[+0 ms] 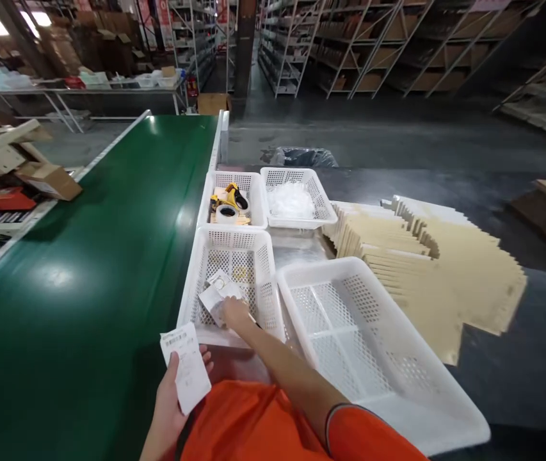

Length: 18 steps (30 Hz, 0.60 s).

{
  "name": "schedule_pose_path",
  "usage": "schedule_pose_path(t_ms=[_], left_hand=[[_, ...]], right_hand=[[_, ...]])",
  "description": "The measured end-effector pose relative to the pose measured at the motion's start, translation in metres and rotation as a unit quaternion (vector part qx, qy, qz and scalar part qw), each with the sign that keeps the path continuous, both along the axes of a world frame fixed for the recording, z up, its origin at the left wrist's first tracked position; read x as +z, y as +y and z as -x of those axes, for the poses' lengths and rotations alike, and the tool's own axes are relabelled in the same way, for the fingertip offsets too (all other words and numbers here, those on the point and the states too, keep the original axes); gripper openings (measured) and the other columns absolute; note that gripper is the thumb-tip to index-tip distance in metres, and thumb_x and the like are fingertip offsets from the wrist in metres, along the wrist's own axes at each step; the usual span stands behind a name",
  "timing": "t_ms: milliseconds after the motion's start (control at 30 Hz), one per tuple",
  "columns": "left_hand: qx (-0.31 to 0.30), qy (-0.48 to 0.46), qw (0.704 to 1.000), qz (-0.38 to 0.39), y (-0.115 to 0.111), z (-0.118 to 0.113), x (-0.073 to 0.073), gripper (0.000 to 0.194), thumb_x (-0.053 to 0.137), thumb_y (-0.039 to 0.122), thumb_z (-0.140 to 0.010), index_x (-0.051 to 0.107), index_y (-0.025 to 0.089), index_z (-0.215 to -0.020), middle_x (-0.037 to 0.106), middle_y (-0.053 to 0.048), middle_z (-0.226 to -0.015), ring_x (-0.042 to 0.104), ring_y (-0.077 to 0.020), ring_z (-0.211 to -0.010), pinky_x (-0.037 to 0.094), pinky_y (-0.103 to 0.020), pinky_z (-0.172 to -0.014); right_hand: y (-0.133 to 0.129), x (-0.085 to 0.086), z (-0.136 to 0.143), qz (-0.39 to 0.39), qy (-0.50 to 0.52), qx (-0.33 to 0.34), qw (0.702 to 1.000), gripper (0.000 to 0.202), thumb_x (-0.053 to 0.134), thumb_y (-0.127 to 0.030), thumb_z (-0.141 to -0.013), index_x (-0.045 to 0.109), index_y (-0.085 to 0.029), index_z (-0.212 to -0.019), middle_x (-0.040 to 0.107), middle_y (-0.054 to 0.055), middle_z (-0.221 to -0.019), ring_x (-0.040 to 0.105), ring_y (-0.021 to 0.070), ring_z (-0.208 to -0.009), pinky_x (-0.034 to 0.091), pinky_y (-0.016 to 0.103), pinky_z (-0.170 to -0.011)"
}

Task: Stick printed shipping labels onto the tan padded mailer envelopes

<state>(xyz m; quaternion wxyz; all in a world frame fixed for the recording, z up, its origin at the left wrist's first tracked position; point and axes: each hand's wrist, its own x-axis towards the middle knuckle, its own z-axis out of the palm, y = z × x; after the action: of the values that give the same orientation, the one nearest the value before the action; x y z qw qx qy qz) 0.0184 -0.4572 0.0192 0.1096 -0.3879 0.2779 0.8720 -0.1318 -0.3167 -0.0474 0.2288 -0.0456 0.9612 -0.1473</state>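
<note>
My left hand [171, 392] holds a white printed slip [187, 368] with a barcode near its top, the thumb lying over its face. It is at the near edge of the green belt. My right hand [235, 314] reaches into a white perforated basket [265, 256], fingers curled down on some white paper slips [219, 293] there. The fingertips are partly hidden behind the hand. Behind this basket, a smaller basket [208, 198] contains a yellow tape dispenser [234, 194] and a roll of tape [227, 215].
A green conveyor belt [123, 237] runs along the left. To the right stand a large white basket [344, 339] and a stack of flat cardboard pieces [426, 256]. Another basket [323, 214] has clear plastic [292, 200] in it. Small boxes [54, 179] sit beyond the belt.
</note>
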Motion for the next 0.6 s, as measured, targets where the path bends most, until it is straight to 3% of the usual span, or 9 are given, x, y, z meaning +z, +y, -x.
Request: schedule_pose_path(t_ms=[133,300,467,600], left_hand=[[0.036,-0.006,0.999,-0.018,0.003,-0.012,0.001,0.043,0.056,0.036,-0.086,0.06,0.016,-0.124,0.065,-0.018,-0.119,0.061,-0.0325,-0.11,0.046,-0.048,-0.1],[0.025,-0.048,0.998,0.023,-0.006,-0.013,0.0,0.051,0.054,0.034,-0.088,0.048,0.014,-0.135,0.067,-0.019,-0.115,0.066,-0.032,-0.102,0.054,-0.047,-0.089],[-0.001,-0.039,0.998,0.043,-0.014,0.003,0.006,0.053,0.053,0.029,-0.088,0.043,0.011,-0.136,0.07,-0.019,-0.109,0.067,-0.0321,-0.099,0.056,-0.047,-0.085],[-0.032,-0.035,0.996,0.073,-0.013,0.018,0.01,0.043,0.05,0.029,-0.09,0.049,0.01,-0.128,0.07,-0.019,-0.105,0.068,-0.0306,-0.095,0.057,-0.046,-0.084]], right_hand=[[0.002,-0.025,-0.001,-0.015,-0.014,-0.019,1.0,0.03,0.06,-0.017,-0.077,0.061,-0.008,-0.106,0.059,0.021,-0.114,0.056,0.0315,-0.108,0.045,0.035,-0.079],[0.021,-0.025,0.001,0.03,-0.031,-0.032,0.999,0.018,0.053,-0.014,-0.082,0.062,-0.015,-0.097,0.067,0.01,-0.09,0.062,0.0198,-0.086,0.042,0.026,-0.067],[0.051,0.002,0.009,0.102,0.028,-0.004,0.994,0.025,0.047,-0.008,-0.083,0.062,-0.016,-0.101,0.066,0.006,-0.09,0.059,0.0155,-0.084,0.04,0.024,-0.07],[0.08,0.051,0.023,0.145,0.084,0.061,0.984,0.022,0.047,-0.01,-0.086,0.066,-0.017,-0.092,0.062,0.008,-0.099,0.055,0.0175,-0.095,0.037,0.029,-0.082]])
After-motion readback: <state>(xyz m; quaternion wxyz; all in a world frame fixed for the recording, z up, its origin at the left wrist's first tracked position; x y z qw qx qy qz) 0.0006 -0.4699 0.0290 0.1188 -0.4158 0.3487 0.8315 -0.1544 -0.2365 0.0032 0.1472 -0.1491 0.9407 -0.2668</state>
